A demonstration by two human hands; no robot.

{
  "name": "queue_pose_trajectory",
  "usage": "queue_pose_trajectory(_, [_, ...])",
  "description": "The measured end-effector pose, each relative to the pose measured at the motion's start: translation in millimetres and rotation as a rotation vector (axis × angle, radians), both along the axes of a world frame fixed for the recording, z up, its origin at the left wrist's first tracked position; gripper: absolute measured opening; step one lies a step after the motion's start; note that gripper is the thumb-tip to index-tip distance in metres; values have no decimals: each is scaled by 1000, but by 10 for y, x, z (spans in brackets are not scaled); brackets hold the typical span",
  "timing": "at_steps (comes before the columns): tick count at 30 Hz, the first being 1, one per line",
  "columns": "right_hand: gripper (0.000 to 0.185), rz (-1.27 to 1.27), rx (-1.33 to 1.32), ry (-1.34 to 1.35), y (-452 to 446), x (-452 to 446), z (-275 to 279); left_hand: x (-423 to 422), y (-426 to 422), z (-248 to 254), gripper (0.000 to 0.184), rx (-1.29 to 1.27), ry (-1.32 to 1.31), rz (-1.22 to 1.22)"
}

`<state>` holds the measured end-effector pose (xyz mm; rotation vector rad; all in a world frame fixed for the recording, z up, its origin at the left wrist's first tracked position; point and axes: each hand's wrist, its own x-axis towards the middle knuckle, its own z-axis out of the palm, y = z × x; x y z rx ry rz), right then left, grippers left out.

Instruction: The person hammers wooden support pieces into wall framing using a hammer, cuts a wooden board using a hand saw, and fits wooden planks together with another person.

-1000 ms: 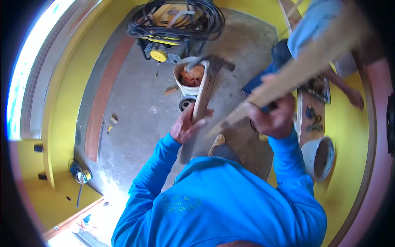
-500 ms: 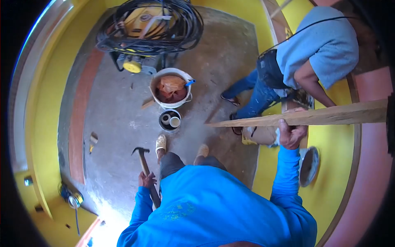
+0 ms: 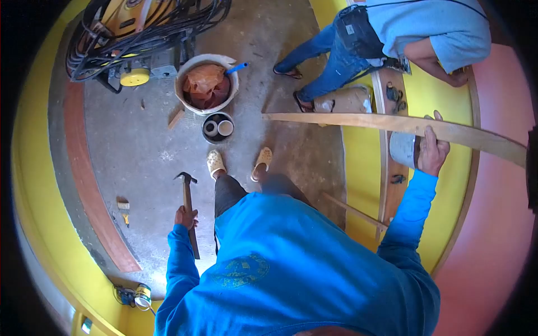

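Note:
My left hand [image 3: 185, 218] is wrapped round the wooden handle of a claw hammer [image 3: 187, 195], its dark head pointing away from me over the floor. Out to the right, my right hand [image 3: 434, 149] grips a long wooden board [image 3: 347, 120]. The board runs across the view from above the floor toward the pink wall, and its right end leaves the picture. Behind the right wrist is a grey container [image 3: 402, 149], partly hidden by the board and hand.
A co-worker in a grey shirt [image 3: 414, 25] bends at the yellow wall. Ahead stand a bucket [image 3: 180, 89] holding an orange bag, a smaller bucket [image 3: 208, 138] with cups, and a machine heaped with black cable [image 3: 162, 36]. A paintbrush [image 3: 123, 206] lies on the left floor.
My view has shifted, so the buckets and machine sit higher and further left. My right hand has moved outward with the board. The co-worker's arm now reaches higher on the wall.

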<state>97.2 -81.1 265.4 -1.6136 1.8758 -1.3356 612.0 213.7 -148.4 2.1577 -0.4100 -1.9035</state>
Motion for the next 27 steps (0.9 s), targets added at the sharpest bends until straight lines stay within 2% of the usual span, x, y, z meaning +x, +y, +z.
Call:
queue_pose_trajectory(3, [40,104,-38,-69,10,-186,-47,54,-189,91,29,2,1,-27])
queue_pose_trajectory(8, [35,319,176,-259,206,-474,-32,126,-280,279,28,-36,28,-123])
queue_pose_trajectory(10, [37,320,178,-9,316,-489,-48,190,-242,265,28,-41,35,-169])
queue_pose_trajectory(11, [38,264,170,272,397,-469,-20,199,-257,261,28,-16,87,-155])
queue_pose_trajectory(13, [40,203,170,403,439,-390,-39,213,-302,330,28,10,161,-69])
queue_pose_trajectory(14, [41,202,187,255,453,-367,-72,150,-406,557,27,-78,133,-79])
queue_pose_trajectory(16, [38,252,96,209,436,-258,-51,0,-738,1043,22,-242,72,-158])
queue_pose_trajectory(19, [38,315,-22,41,289,-370,-170,-220,-1399,1844,20,-448,-174,-152])
queue_pose_trajectory(20, [36,298,6,127,239,-392,-132,-268,-1609,2077,19,-601,-168,-104])
queue_pose_trajectory(21, [36,291,-15,88,193,-421,-154,-413,-1795,2374,20,-753,-112,48])
queue_pose_trajectory(23, [36,278,-66,13,95,-450,-190,-488,-1862,2530,21,-722,123,241])
queue_pose_trajectory(27, [31,117,-97,152,53,-471,-194,-438,-2093,2288,22,-638,-279,116])
